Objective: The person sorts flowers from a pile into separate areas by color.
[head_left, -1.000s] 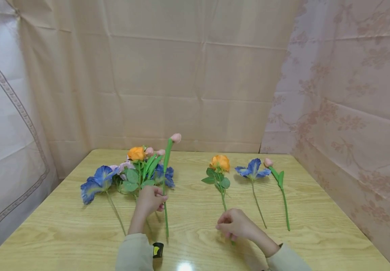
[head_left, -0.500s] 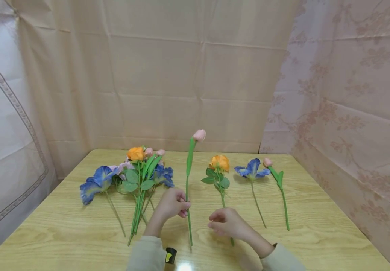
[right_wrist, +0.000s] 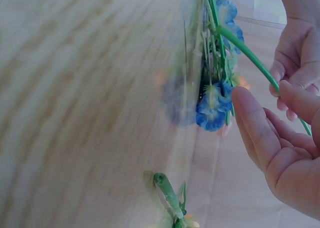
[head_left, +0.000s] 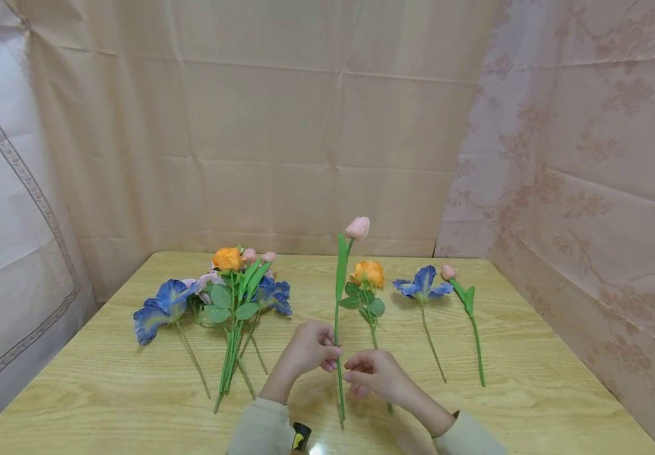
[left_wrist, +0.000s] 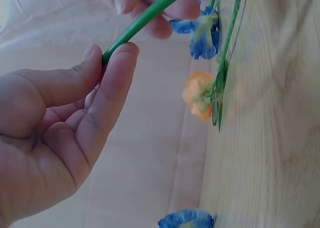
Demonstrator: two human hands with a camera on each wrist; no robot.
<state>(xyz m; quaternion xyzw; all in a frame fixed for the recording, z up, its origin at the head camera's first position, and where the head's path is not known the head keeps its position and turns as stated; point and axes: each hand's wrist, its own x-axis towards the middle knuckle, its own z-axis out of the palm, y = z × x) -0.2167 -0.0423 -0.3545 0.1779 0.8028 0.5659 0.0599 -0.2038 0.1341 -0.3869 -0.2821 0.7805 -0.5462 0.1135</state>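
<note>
My left hand [head_left: 310,346] pinches the green stem of a pink tulip [head_left: 357,228], which stands nearly upright above the table. In the left wrist view, thumb and finger of the left hand [left_wrist: 65,118] meet on the stem [left_wrist: 145,19]. Close to the stem's right side is my right hand [head_left: 381,376], its fingers relaxed and parted. The right wrist view shows the right hand [right_wrist: 280,143] beside the stem [right_wrist: 250,55], with no clear grip on it. Behind the right hand lies an orange rose [head_left: 368,274], its stem partly hidden by that hand.
A pile at the left of the table [head_left: 105,379] has an orange rose [head_left: 227,258], blue flowers [head_left: 159,308], pink tulips and green stems. To the right lie a blue flower [head_left: 424,284] and a pink tulip [head_left: 469,302]. Curtains stand behind and at both sides.
My left hand has carried the tulip rightward from beside the left pile to just by my right hand. The right hand has shifted slightly left.
</note>
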